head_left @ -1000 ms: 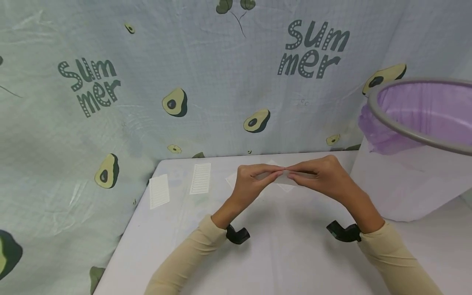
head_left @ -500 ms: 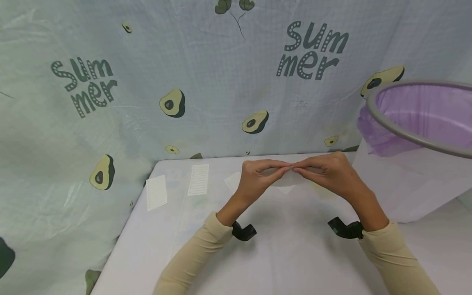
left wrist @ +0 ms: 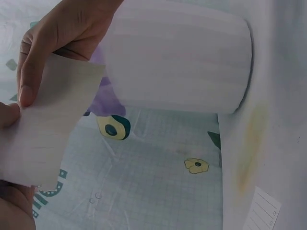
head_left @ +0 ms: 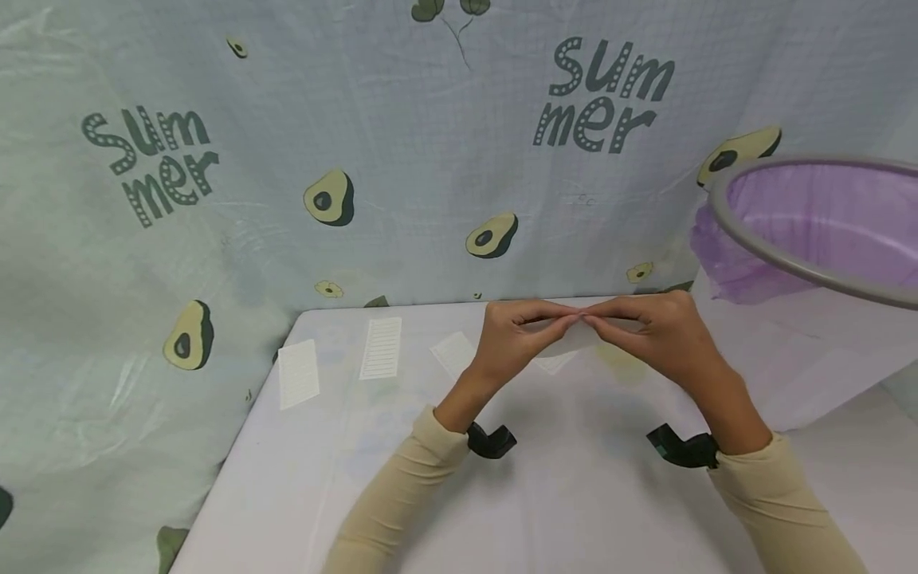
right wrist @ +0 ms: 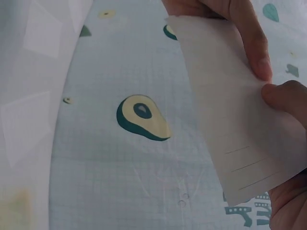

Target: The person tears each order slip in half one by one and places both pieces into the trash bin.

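A sheet of paper with a few printed lines [left wrist: 72,105] hangs between my two hands, above the table. In the head view my left hand [head_left: 512,339] pinches it between thumb and fingers, and my right hand [head_left: 656,331] pinches it from the other side. The fingertips of both hands meet at the middle of the paper's upper edge. Each wrist view shows the paper broadside, its thumbs [right wrist: 261,64] nearly touching on the near face. Other fingers are hidden behind the paper [right wrist: 225,100].
Several lined paper sheets lie on the white table [head_left: 459,510], among them one at the far left [head_left: 297,375] and another beside it [head_left: 381,348]. A white bin with a grey rim and purple liner [head_left: 810,231] stands at the right. A printed curtain [head_left: 402,159] hangs behind.
Both hands have shifted right and slightly up in the head view, still pinching the paper. Their fingertips have come closer together. The head view has turned slightly.
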Demonstrator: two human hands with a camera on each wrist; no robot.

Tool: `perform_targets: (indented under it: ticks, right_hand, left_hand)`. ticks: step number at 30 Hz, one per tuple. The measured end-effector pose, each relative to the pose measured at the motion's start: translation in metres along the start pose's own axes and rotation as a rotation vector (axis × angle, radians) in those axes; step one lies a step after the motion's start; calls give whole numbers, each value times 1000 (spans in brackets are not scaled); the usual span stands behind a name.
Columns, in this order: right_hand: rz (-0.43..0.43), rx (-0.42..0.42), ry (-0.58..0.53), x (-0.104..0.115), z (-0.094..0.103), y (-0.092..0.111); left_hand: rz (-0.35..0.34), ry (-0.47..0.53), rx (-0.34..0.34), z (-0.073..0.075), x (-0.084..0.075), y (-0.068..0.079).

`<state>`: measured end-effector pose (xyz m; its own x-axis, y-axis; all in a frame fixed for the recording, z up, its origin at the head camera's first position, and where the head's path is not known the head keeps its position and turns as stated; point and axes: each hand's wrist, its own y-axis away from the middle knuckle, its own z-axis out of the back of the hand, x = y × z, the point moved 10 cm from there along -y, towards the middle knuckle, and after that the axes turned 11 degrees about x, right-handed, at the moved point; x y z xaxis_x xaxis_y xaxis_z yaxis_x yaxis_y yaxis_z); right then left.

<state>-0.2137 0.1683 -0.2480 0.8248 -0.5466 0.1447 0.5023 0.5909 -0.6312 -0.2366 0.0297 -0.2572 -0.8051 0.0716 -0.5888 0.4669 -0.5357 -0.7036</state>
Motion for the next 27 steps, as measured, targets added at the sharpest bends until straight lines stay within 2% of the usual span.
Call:
perform_targets:
  ticks: [4, 7, 9, 12, 16, 22, 27]
  right_hand:
    - [-12, 10, -16, -4, -1, 0]
    - [-20, 7, -8, -6, 1, 1]
    - [-26, -2, 7, -7, 4, 2]
    - [-50, -25, 18, -10, 11, 4]
    - [-92, -32, 26, -13, 21, 8]
    - [-129, -2, 45, -15, 31, 13]
    - [-179, 11, 8, -20, 38, 17]
  left_hand:
    - [144, 95, -2, -6, 24, 4]
    - [207, 145, -6, -10, 42, 6]
    - [207, 168, -6, -11, 50, 5]
    - [180, 192, 16, -15, 51, 0]
    - [163, 207, 49, -23, 49, -9]
    - [124, 204, 61, -29, 43, -20]
    - [98, 209, 76, -34, 40, -26]
